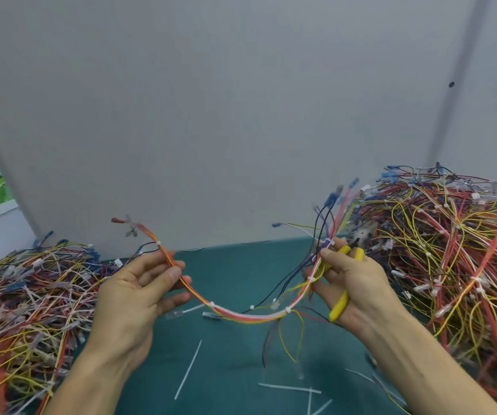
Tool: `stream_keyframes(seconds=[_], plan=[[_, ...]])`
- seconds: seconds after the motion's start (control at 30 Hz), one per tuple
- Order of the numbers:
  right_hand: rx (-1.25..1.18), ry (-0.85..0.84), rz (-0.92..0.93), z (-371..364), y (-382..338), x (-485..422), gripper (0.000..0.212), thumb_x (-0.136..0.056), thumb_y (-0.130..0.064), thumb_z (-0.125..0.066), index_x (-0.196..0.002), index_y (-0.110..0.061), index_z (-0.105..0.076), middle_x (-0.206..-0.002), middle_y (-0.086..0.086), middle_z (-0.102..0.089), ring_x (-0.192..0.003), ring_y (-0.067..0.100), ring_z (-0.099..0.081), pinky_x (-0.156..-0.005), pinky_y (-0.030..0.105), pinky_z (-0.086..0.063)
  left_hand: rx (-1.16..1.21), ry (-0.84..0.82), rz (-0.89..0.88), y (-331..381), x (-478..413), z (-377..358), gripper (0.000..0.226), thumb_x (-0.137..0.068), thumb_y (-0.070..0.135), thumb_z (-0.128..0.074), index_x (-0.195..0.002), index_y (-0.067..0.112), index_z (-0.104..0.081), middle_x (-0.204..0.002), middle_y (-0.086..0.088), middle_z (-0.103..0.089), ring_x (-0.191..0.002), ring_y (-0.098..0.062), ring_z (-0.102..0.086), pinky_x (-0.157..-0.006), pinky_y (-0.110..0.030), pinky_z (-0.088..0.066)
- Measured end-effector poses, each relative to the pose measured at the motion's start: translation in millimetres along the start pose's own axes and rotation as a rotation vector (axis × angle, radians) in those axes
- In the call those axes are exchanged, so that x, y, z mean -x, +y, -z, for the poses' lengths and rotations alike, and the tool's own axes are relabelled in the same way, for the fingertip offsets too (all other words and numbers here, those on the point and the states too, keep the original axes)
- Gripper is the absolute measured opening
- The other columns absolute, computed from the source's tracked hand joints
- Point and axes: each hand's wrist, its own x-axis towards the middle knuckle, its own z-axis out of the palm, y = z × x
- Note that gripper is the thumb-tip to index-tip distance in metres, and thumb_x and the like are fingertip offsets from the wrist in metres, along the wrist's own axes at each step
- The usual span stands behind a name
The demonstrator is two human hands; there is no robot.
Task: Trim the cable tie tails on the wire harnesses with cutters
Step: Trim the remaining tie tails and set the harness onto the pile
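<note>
Hands meet over a green mat (235, 274). Left hand (133, 292) pinches one end of a wire harness (250, 317) between thumb and fingers. The bundle sags across to the right hand (358, 283), whose fingers curl round its other end and the yellow-handled cutters (343, 298) together. To trim well, I judge, pull the bundle taut and set the blades flush against each tie head, clear of the wires. Whether the white ties (287, 310) carry tails is too small to tell. Cutter blades are blurred behind wire ends. The left heap (25, 295) and right heap (451, 250) run off-frame.
</note>
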Motion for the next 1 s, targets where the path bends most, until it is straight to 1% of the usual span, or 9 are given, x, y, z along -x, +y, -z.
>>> stream_keyframes(seconds=[0.1,0.23,0.5,0.63,0.77,0.83,0.9,0.97,1.0], plan=[[-0.023,0.116,0.006,3.8,-4.3,-4.3,0.025,-0.09,0.009,-0.055,-0.084,-0.015,-0.055,-0.072,0.006,-0.061,-0.063,0.019,-0.059,-0.057,0.035,-0.05,0.12,0.121,0.026,-0.1,-7.4,7.4,0.014,-0.085,-0.006,-0.058,-0.091,0.006,-0.062,-0.079,-0.008,-0.066,-0.061,-0.013,-0.069,-0.054,-0.024,-0.058],[-0.015,0.171,-0.012,5.4,-1.4,-4.1,0.027,-0.088,0.008,-0.059,-0.081,-0.017,-0.052,-0.07,0.006,-0.061,-0.06,0.018,-0.057,-0.057,0.034,-0.049,0.176,0.203,0.054,-4.9,-12.2,12.5,0.015,-0.086,-0.007,-0.059,-0.087,0.007,-0.061,-0.072,-0.004,-0.067,-0.058,-0.012,-0.068,-0.056,-0.024,-0.058],[-0.016,0.125,-0.018,5.0,-2.7,-3.0,0.026,-0.088,0.008,-0.058,-0.083,-0.017,-0.054,-0.067,0.005,-0.063,-0.059,0.017,-0.059,-0.06,0.036,-0.05,0.11,0.223,0.032,-5.9,-11.1,10.9,0.017,-0.085,-0.004,-0.062,-0.087,0.013,-0.062,-0.078,-0.005,-0.065,-0.057,-0.011,-0.066,-0.057,-0.026,-0.059],[0.003,0.076,-0.02,4.1,-1.5,-1.7,0.025,-0.088,0.007,-0.058,-0.085,-0.017,-0.054,-0.073,0.005,-0.061,-0.067,0.019,-0.059,-0.064,0.036,-0.049,0.056,0.216,0.003,-6.5,-9.3,8.1,0.018,-0.082,-0.005,-0.065,-0.086,0.012,-0.065,-0.078,-0.004,-0.067,-0.063,-0.013,-0.067,-0.06,-0.027,-0.059],[0.06,0.046,-0.008,2.6,1.2,2.4,0.028,-0.086,0.01,-0.058,-0.088,-0.018,-0.055,-0.074,0.004,-0.064,-0.068,0.019,-0.063,-0.06,0.034,-0.054,-0.084,0.184,-0.069,-10.8,-9.4,10.1,0.023,-0.081,-0.006,-0.067,-0.081,0.017,-0.072,-0.072,0.003,-0.07,-0.068,-0.014,-0.065,-0.053,-0.022,-0.055],[0.103,0.041,0.021,1.7,1.7,4.8,0.029,-0.085,0.011,-0.06,-0.088,-0.018,-0.057,-0.071,0.002,-0.065,-0.065,0.019,-0.063,-0.054,0.032,-0.055,-0.202,0.155,-0.104,-13.4,-9.7,12.0,0.031,-0.081,-0.005,-0.069,-0.078,0.025,-0.076,-0.074,0.004,-0.072,-0.068,-0.01,-0.066,-0.051,-0.021,-0.053],[0.157,0.032,0.072,0.7,2.2,6.7,0.03,-0.084,0.011,-0.061,-0.088,-0.019,-0.058,-0.066,-0.001,-0.066,-0.06,0.017,-0.064,-0.056,0.034,-0.053,-0.347,0.1,-0.126,-17.1,-9.2,12.9,0.037,-0.081,-0.003,-0.069,-0.081,0.033,-0.076,-0.078,0.009,-0.074,-0.068,-0.006,-0.067,-0.052,-0.021,-0.053],[0.218,0.014,0.138,-0.9,3.3,8.6,0.028,-0.084,0.01,-0.063,-0.089,-0.018,-0.06,-0.062,-0.004,-0.066,-0.057,0.014,-0.064,-0.06,0.035,-0.051,-0.536,0.051,-0.148,-21.1,-8.2,13.2,0.038,-0.082,0.002,-0.07,-0.096,0.037,-0.073,-0.078,0.014,-0.073,-0.068,-0.007,-0.068,-0.059,-0.029,-0.058],[0.245,0.006,0.172,-1.7,4.1,9.4,0.027,-0.084,0.009,-0.063,-0.09,-0.017,-0.061,-0.061,-0.005,-0.066,-0.056,0.012,-0.064,-0.06,0.035,-0.051,-0.631,0.028,-0.162,-22.6,-7.5,13.1,0.038,-0.082,0.004,-0.071,-0.098,0.039,-0.071,-0.078,0.014,-0.073,-0.07,-0.01,-0.069,-0.066,-0.035,-0.059]])
